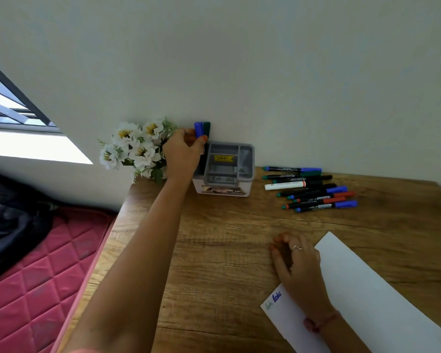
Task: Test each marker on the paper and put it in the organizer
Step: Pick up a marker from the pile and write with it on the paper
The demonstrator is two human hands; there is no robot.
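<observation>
My left hand (182, 152) reaches to the far left corner of the grey-and-white organizer (248, 164) and grips a blue-capped marker (198, 129), held upright over the organizer's left compartment. A green-capped marker (207, 128) stands right beside it. My right hand (294, 266) rests flat on the desk, its wrist lying across the white paper (362, 296). The paper bears green and blue scribbles (274, 299) at its near-left corner. Several capped markers (313, 189) in blue, green, red and white lie in a loose row to the right of the organizer.
White artificial flowers (135, 146) stand against the wall just left of the organizer, touching my left hand. The wooden desk (214, 250) ends at its left edge above a pink quilted mattress (36, 271). A wall rises directly behind the organizer.
</observation>
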